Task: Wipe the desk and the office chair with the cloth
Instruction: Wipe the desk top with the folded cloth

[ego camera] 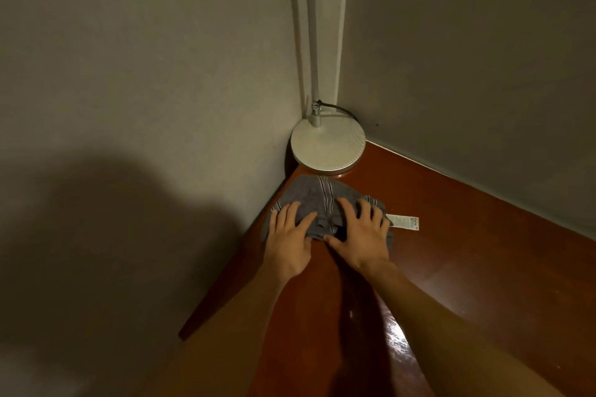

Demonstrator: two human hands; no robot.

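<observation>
A: Entry one, the cloth (311,195)?
B: Grey, striped, bunched at the desk's (477,255) far corner, just in front of the lamp base (329,148). A white label (404,222) sticks out on its right side.

A: Hands?
B: Left hand (287,243) and right hand (362,242) lie side by side, fingers spread flat, pressing the cloth down; thumbs nearly meet.

A: Progress?
B: Desk wiping under way, I judge, at the corner. A shiny patch near the desk's near edge may be damp, or only glare. Chair not begun as far as shown.

A: Unseen?
B: Chair out of view. Most of the desk is cut off. The lamp's top is cut off. Label print unreadable. Dim light hides any dust.
</observation>
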